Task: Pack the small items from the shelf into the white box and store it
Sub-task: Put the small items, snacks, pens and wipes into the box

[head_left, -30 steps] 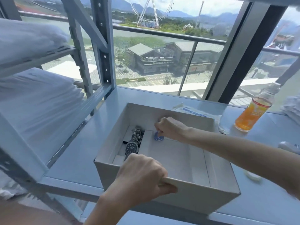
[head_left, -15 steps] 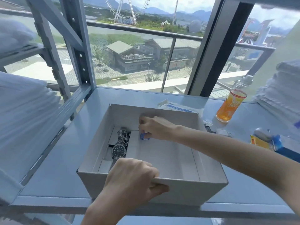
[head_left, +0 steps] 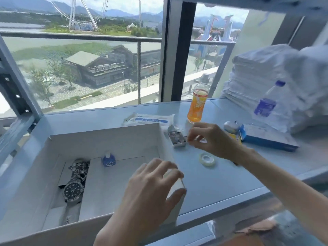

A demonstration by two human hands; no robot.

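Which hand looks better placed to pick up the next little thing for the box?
The right hand. It hovers over the shelf beside the small dark packet and the tape roll, both outside the white box. The left hand rests at the box's near right corner, steadying it.

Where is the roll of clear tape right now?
The tape roll lies flat on the shelf, right of the white box, just below the right hand and near the small dark packet.
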